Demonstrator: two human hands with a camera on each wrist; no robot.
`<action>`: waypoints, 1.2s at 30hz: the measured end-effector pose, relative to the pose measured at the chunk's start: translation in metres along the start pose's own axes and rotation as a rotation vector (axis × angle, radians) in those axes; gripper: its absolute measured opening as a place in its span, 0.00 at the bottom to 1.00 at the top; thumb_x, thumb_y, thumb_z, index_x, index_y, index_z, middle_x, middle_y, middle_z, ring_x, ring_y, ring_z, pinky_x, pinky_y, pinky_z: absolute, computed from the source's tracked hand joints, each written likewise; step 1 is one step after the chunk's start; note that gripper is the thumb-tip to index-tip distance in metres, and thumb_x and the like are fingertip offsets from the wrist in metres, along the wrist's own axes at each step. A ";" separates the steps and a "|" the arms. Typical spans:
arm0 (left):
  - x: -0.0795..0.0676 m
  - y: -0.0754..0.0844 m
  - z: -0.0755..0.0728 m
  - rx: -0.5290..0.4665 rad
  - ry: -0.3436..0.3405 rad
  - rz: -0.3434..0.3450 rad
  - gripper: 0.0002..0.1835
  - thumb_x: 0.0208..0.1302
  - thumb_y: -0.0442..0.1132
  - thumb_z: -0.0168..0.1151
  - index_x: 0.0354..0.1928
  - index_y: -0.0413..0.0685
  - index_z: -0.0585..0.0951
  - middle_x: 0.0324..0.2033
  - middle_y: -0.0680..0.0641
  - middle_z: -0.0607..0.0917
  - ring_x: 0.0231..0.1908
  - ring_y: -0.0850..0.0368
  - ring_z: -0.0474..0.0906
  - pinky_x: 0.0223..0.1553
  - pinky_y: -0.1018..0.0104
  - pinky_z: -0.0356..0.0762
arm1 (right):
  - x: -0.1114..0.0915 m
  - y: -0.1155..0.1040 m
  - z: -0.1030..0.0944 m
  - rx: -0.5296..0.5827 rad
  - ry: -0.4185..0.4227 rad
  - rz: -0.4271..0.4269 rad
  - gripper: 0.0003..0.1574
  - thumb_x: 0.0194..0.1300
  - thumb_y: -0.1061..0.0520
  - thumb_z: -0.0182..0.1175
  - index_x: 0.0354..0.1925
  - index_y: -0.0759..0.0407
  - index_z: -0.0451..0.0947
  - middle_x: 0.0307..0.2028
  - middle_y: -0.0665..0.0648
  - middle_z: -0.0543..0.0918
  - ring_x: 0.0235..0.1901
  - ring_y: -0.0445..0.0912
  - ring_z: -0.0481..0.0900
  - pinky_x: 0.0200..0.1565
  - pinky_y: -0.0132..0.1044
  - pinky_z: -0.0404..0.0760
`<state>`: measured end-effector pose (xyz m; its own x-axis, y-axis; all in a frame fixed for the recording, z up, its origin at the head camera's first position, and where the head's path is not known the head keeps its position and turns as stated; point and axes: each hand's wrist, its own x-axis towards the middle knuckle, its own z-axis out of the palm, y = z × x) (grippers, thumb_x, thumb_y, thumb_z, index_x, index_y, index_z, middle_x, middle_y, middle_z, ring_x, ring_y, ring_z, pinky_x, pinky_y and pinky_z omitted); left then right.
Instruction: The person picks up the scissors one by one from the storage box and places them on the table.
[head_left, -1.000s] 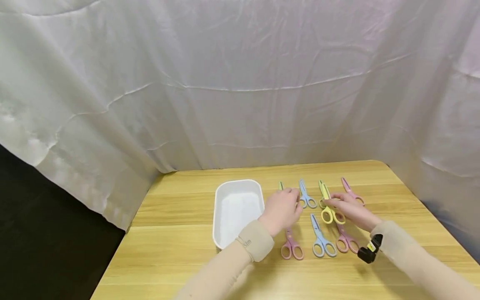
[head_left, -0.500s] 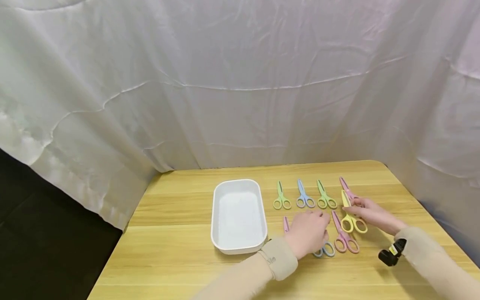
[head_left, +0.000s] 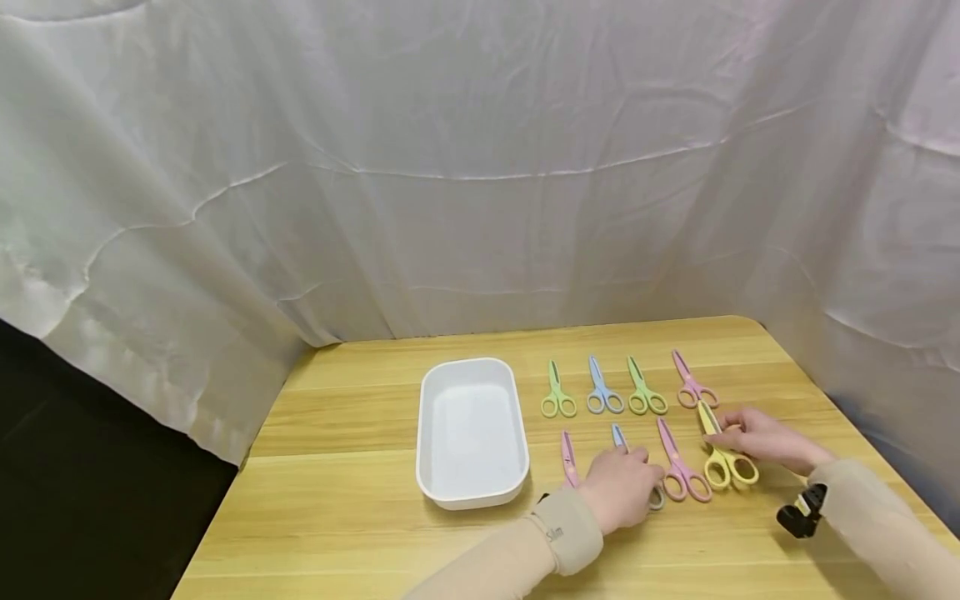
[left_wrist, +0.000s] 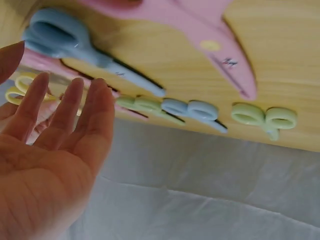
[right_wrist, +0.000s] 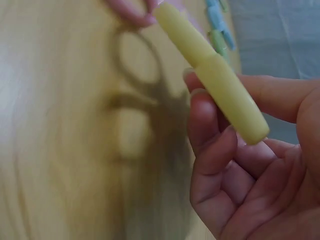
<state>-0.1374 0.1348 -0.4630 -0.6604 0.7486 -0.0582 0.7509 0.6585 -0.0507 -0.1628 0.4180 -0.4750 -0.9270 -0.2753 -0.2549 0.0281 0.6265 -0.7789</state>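
My right hand [head_left: 768,435] pinches yellow scissors [head_left: 717,452] between thumb and fingers at the right end of the front row. In the right wrist view the yellow scissors [right_wrist: 230,97] are seen edge-on, with their shadow on the wood apart from them. My left hand [head_left: 622,487] is over the front-row blue scissors [head_left: 618,435] and partly hides them. Seen from the left wrist, its fingers are loosely extended beside the blue scissors [left_wrist: 82,47], holding nothing. Pink scissors [head_left: 569,457] lie left of that hand, their handles covered; other pink scissors [head_left: 678,468] lie between both hands.
A back row holds green scissors [head_left: 557,396], blue scissors [head_left: 600,390], a second green pair [head_left: 642,390] and pink scissors [head_left: 689,383]. Left of them stands a white tray [head_left: 424,433]. Grey curtains [head_left: 480,250] hang behind the wooden table [head_left: 322,500].
My right hand has carried the yellow scissors rightward and toward me, from over the other pairs to the front row's end. My left hand has moved from the back-left green scissors to the front-row blue pair.
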 end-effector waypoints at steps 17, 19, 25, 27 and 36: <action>0.001 -0.005 0.012 0.029 0.000 -0.041 0.18 0.57 0.58 0.72 0.51 0.79 0.83 0.40 0.66 0.81 0.38 0.66 0.77 0.38 0.72 0.78 | -0.004 0.011 0.004 -0.270 0.071 0.012 0.17 0.67 0.50 0.64 0.27 0.58 0.71 0.17 0.44 0.68 0.15 0.34 0.65 0.20 0.28 0.66; 0.001 -0.005 0.014 0.031 0.005 -0.039 0.19 0.56 0.59 0.73 0.50 0.79 0.83 0.40 0.66 0.81 0.38 0.67 0.78 0.38 0.72 0.78 | -0.004 0.010 0.004 -0.319 0.089 0.017 0.18 0.66 0.48 0.65 0.26 0.57 0.72 0.17 0.44 0.69 0.16 0.35 0.65 0.21 0.28 0.66; 0.003 -0.005 0.016 0.037 0.016 -0.034 0.19 0.56 0.60 0.72 0.50 0.78 0.83 0.40 0.66 0.81 0.37 0.67 0.77 0.35 0.73 0.77 | -0.008 0.004 0.003 -0.439 0.125 0.037 0.19 0.63 0.46 0.67 0.25 0.55 0.73 0.19 0.46 0.71 0.20 0.37 0.65 0.24 0.29 0.64; 0.004 -0.006 0.017 0.032 0.017 -0.035 0.19 0.55 0.60 0.73 0.51 0.78 0.83 0.40 0.66 0.81 0.37 0.67 0.77 0.35 0.73 0.77 | -0.008 0.003 0.003 -0.455 0.131 0.047 0.20 0.63 0.45 0.67 0.24 0.55 0.74 0.19 0.46 0.71 0.20 0.37 0.65 0.24 0.29 0.64; 0.002 -0.007 0.016 0.027 0.020 -0.029 0.19 0.55 0.60 0.73 0.51 0.78 0.83 0.40 0.66 0.81 0.36 0.68 0.77 0.35 0.75 0.76 | -0.008 0.004 0.005 -0.457 0.145 0.071 0.20 0.63 0.45 0.67 0.25 0.55 0.74 0.20 0.47 0.71 0.20 0.38 0.66 0.24 0.30 0.64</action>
<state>-0.1443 0.1301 -0.4787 -0.6813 0.7311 -0.0360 0.7312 0.6776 -0.0787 -0.1536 0.4192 -0.4789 -0.9723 -0.1361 -0.1902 -0.0439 0.9050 -0.4231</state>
